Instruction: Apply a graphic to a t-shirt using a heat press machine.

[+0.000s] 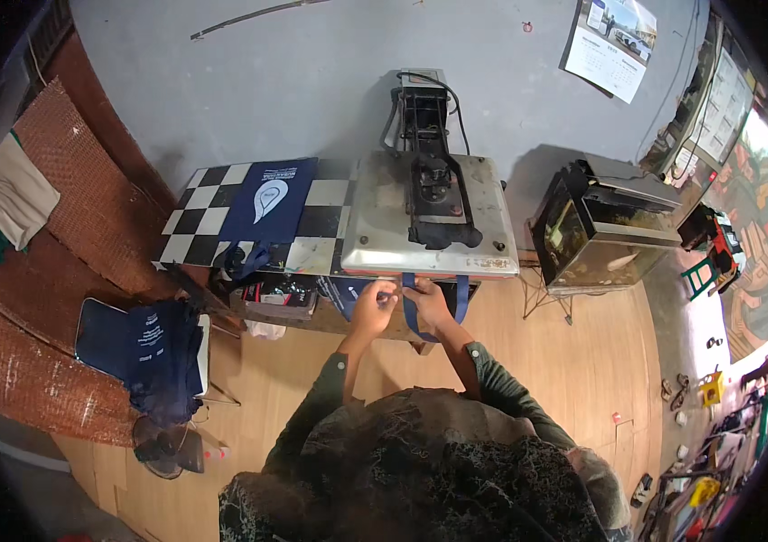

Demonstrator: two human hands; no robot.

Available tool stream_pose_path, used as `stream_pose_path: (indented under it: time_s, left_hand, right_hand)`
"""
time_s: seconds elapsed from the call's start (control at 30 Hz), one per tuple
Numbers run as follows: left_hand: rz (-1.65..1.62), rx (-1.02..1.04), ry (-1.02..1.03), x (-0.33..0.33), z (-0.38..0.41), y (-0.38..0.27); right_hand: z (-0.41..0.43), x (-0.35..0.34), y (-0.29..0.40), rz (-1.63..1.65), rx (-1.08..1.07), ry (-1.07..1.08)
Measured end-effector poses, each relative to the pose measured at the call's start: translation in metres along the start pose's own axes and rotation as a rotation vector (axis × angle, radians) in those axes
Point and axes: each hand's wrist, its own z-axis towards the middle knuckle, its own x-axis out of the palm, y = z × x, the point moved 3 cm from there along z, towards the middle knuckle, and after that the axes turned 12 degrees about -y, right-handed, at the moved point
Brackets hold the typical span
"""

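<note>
A heat press (384, 237) stands before me with its broad metal upper plate lowered. From under its front edge hangs a dark blue strap loop (463, 301), likely a bag handle. My right hand (430, 303) is at the left side of this loop, its thumb over the strap; whether it grips the strap is unclear. Just left of it, my left hand (374, 308) has its fingers curled near the plate's front edge. I cannot make out anything in them. On the checkered tabletop (184, 220), left of the press, lies a printed navy tote bag (265, 203).
Several navy bags (164, 352) are draped over a chair (101, 328) at left. Beneath the tabletop sits a stack of packaged items (280, 298). A glass tank (617, 254) stands right of the press. Lower left, a fan (159, 447) is on the wooden floor (546, 366).
</note>
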Motion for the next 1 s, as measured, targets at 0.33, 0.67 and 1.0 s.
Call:
stream_pose_path:
  time_s: [0.33, 0.67, 1.0]
  left_hand:
    - [0.241, 0.4, 0.333, 0.008, 0.031, -0.062]
    - [0.283, 0.467, 0.423, 0.01, 0.048, -0.059]
    - [0.278, 0.482, 0.395, 0.006, 0.046, -0.072]
  right_hand:
    - [-0.014, -0.01, 0.031, -0.814, -0.338, 0.08]
    - [-0.003, -0.039, 0.011, -0.433, -0.374, 0.014]
    - [-0.021, -0.028, 0.035, -0.501, -0.443, -0.067]
